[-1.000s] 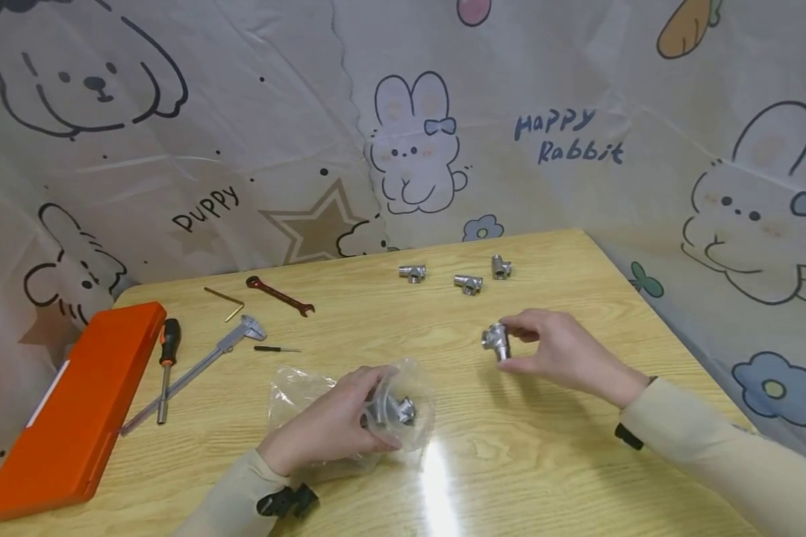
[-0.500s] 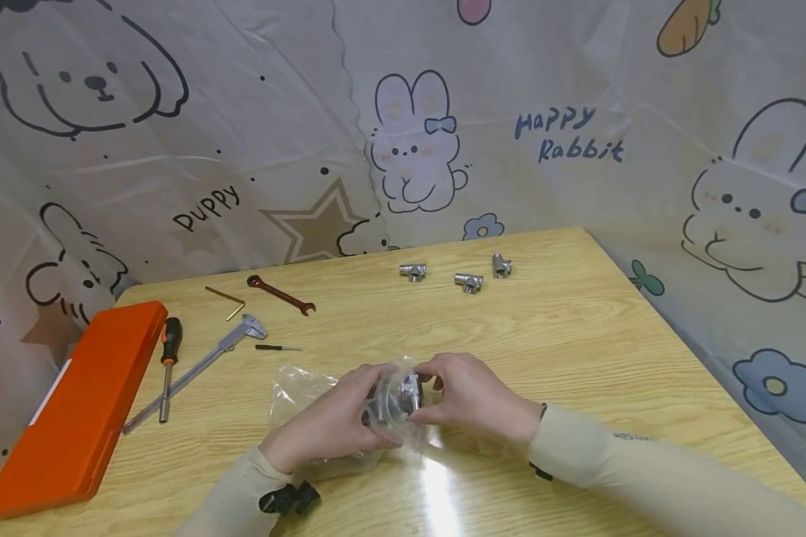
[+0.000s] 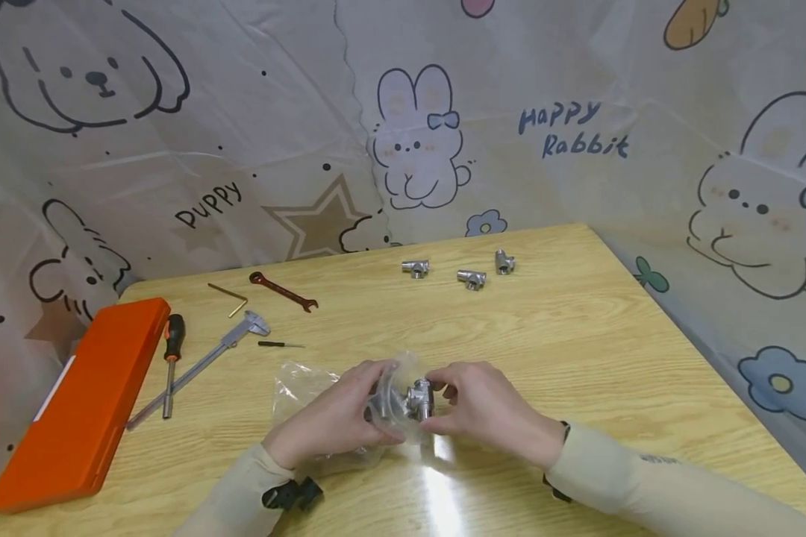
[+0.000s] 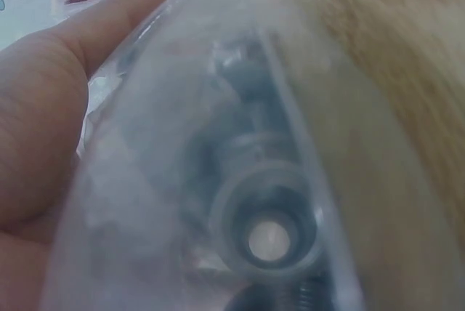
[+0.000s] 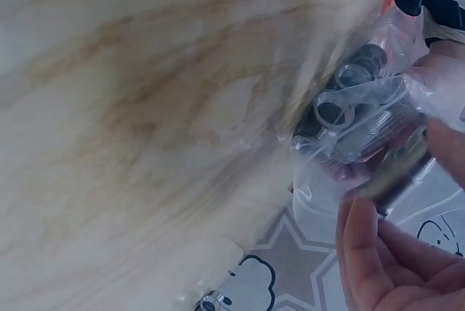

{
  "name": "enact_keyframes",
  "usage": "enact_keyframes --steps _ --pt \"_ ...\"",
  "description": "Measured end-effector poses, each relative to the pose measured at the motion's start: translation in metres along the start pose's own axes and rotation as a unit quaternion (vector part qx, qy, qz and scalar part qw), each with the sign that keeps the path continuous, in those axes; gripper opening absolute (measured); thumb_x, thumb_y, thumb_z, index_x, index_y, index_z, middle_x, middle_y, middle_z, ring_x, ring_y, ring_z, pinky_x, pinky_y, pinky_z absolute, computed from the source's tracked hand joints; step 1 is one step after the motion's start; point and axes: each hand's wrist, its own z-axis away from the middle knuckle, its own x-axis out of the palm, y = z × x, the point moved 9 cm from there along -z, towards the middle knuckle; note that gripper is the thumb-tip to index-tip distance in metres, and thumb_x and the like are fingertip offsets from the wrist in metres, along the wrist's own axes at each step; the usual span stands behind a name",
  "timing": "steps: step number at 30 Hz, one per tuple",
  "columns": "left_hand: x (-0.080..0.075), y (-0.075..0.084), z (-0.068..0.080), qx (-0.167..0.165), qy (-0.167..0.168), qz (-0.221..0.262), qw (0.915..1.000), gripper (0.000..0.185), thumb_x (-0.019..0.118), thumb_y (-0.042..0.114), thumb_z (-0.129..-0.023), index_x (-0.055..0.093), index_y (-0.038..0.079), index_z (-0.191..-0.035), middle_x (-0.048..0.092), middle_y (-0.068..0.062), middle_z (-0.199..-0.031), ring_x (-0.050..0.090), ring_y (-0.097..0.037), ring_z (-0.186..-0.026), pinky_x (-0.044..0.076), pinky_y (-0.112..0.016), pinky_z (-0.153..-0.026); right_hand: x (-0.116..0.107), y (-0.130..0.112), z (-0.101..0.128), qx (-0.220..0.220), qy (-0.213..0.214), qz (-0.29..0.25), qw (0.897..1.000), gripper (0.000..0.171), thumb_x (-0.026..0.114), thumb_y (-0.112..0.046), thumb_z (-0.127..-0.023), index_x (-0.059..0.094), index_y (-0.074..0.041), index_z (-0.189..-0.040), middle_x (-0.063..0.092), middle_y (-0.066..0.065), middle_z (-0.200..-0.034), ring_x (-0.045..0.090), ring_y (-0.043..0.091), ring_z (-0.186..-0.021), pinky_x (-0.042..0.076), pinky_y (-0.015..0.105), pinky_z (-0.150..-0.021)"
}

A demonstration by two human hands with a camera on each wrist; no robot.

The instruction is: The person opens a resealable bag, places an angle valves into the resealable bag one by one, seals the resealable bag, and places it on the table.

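My left hand (image 3: 333, 419) grips a clear plastic bag (image 3: 298, 389) around its open mouth, which faces right. Through the film in the left wrist view, a metal fitting (image 4: 269, 213) shows its round bore. Several threaded fittings (image 5: 336, 110) lie inside the bag in the right wrist view. Between thumb and fingers, my right hand (image 3: 489, 403) pinches a shiny metal tee fitting (image 3: 419, 399) right at the bag's mouth. Whether that tee touches the film cannot be told. The fingers partly hide it in the right wrist view.
Three tee fittings (image 3: 472, 280) lie at the back of the wooden table (image 3: 578, 335). To the left are an orange case (image 3: 80, 410), a screwdriver (image 3: 172, 350), a caliper (image 3: 204, 365), a small black screwdriver (image 3: 280, 344), a hex key (image 3: 230, 298) and a red wrench (image 3: 283, 291).
My right hand has carried the tee fitting leftward from over the table to the bag's mouth, then shifted slightly back to the right. My left hand keeps its hold on the bag.
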Motion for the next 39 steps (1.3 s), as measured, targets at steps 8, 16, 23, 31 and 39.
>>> enact_keyframes --steps 8,16,23,31,39 --pt "-0.001 0.0 0.003 0.008 0.003 0.01 0.9999 0.096 0.089 0.044 -0.069 0.04 0.018 -0.148 0.052 0.001 -0.133 0.05 -0.018 -0.12 0.043 -0.044 -0.104 0.023 -0.008 -0.02 -0.038 -0.037 -0.013 0.999 0.052 0.089 -0.031 -0.071 0.071 -0.006 -0.113 0.073 0.002 -0.099 0.061 0.007 -0.071 0.051 0.019 -0.063" --pt "-0.004 -0.001 0.004 0.022 0.008 0.002 0.9997 0.098 0.085 0.053 -0.071 0.039 0.012 -0.148 0.053 -0.003 -0.133 0.051 -0.02 -0.119 0.044 -0.045 -0.103 0.042 -0.019 -0.039 -0.046 -0.044 0.023 0.998 0.039 0.089 -0.026 -0.071 0.072 -0.006 -0.1 0.071 -0.002 -0.083 0.06 0.005 -0.07 0.051 0.02 -0.065" --pt "-0.006 -0.001 0.005 0.027 0.011 0.004 0.9996 0.098 0.084 0.054 -0.071 0.04 0.012 -0.148 0.053 -0.001 -0.131 0.051 -0.019 -0.118 0.044 -0.045 -0.102 0.044 -0.027 -0.04 -0.063 -0.054 0.04 0.996 0.035 0.089 -0.029 -0.07 0.073 -0.012 -0.096 0.071 -0.006 -0.085 0.062 0.006 -0.075 0.053 0.022 -0.071" --pt "-0.004 -0.001 0.003 0.003 -0.007 0.018 0.9998 0.097 0.088 0.047 -0.069 0.04 0.017 -0.149 0.051 0.003 -0.133 0.05 -0.015 -0.119 0.043 -0.041 -0.103 -0.002 -0.012 -0.027 -0.051 -0.061 0.044 0.996 0.042 0.084 -0.023 -0.078 0.072 -0.006 -0.115 0.074 0.004 -0.097 0.066 0.011 -0.077 0.053 0.021 -0.067" --pt "-0.002 0.0 0.001 0.001 -0.009 0.01 0.9999 0.098 0.088 0.045 -0.071 0.039 0.011 -0.149 0.051 -0.002 -0.135 0.05 -0.019 -0.12 0.042 -0.044 -0.105 -0.08 0.054 -0.052 -0.091 -0.025 0.158 0.983 0.042 0.076 0.001 -0.084 0.067 -0.005 -0.124 0.069 0.01 -0.115 0.066 0.025 -0.099 0.055 0.04 -0.085"
